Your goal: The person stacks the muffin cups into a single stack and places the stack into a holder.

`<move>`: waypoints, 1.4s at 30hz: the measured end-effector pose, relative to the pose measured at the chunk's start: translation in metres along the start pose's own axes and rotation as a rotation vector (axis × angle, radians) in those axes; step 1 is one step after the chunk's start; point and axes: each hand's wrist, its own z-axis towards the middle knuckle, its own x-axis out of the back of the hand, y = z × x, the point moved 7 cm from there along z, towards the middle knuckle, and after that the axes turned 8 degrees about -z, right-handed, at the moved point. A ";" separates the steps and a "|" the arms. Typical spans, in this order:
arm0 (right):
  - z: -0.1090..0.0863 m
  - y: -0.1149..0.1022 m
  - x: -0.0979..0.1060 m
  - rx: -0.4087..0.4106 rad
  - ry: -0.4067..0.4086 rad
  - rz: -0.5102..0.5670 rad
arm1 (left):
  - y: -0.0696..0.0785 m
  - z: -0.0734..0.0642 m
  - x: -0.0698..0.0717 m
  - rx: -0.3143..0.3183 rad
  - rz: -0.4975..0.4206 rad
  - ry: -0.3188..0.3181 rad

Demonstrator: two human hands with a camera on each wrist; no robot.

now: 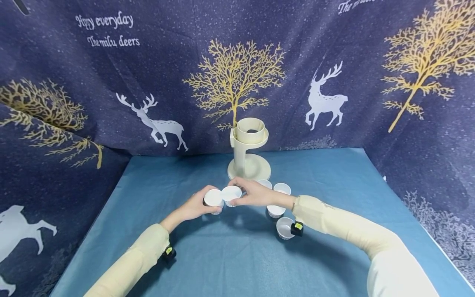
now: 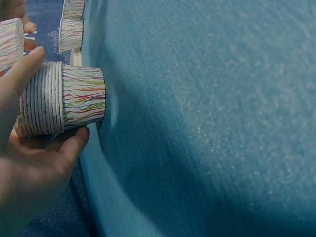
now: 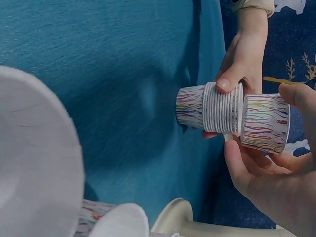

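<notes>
My left hand grips a nested stack of paper cups, white inside with wavy coloured lines outside. In the right wrist view the stack's rolled rims lie close together, the thumb over them. My right hand pinches one paper cup of the same pattern between thumb and fingers. Its bottom end is right beside the stack's open end in that view. From the head view, the white mouths of both face up, side by side above the table.
Several loose paper cups stand upright on the blue tablecloth, under and beside my right forearm. Behind my hands is a cream stand with a round base and a ring-shaped holder on top. A patterned dark blue cloth hangs behind the table.
</notes>
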 end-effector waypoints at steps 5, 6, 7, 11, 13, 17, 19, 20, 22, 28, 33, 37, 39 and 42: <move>0.005 -0.001 -0.001 0.006 0.001 -0.027 | 0.024 -0.007 -0.001 0.014 -0.027 -0.045; 0.006 -0.002 -0.002 0.009 0.001 -0.025 | 0.028 -0.008 -0.001 0.016 -0.028 -0.050; 0.007 -0.002 -0.002 0.011 0.001 -0.021 | 0.031 -0.009 -0.001 0.019 -0.029 -0.052; 0.009 -0.002 -0.003 0.011 0.000 0.001 | 0.011 -0.003 -0.002 0.028 -0.021 -0.033; 0.011 -0.003 -0.004 0.000 -0.002 0.006 | 0.000 0.000 -0.001 0.040 -0.019 -0.026; 0.015 -0.007 -0.004 -0.013 0.000 0.012 | -0.005 0.001 0.000 0.050 -0.025 -0.022; 0.016 -0.009 -0.005 -0.010 0.001 0.022 | -0.006 0.001 0.000 0.057 -0.029 -0.023; 0.017 -0.009 -0.006 -0.007 0.001 0.027 | -0.006 0.001 -0.001 0.064 -0.031 -0.024; 0.019 -0.009 -0.007 -0.002 0.003 0.040 | -0.006 0.001 -0.001 0.067 -0.032 -0.028; 0.024 -0.009 -0.008 0.018 0.002 -0.027 | -0.005 0.000 0.000 0.067 -0.053 -0.033; 0.029 -0.009 -0.008 0.041 0.002 -0.079 | -0.005 0.000 0.000 0.051 -0.086 -0.040; 0.033 -0.008 -0.010 0.040 -0.009 -0.107 | -0.004 0.000 -0.001 0.022 -0.064 -0.029; 0.034 -0.008 -0.011 0.029 -0.020 -0.122 | -0.004 0.000 -0.001 0.017 -0.053 -0.019; 0.036 -0.008 -0.012 0.009 -0.040 -0.125 | -0.006 0.000 -0.001 0.029 -0.041 -0.001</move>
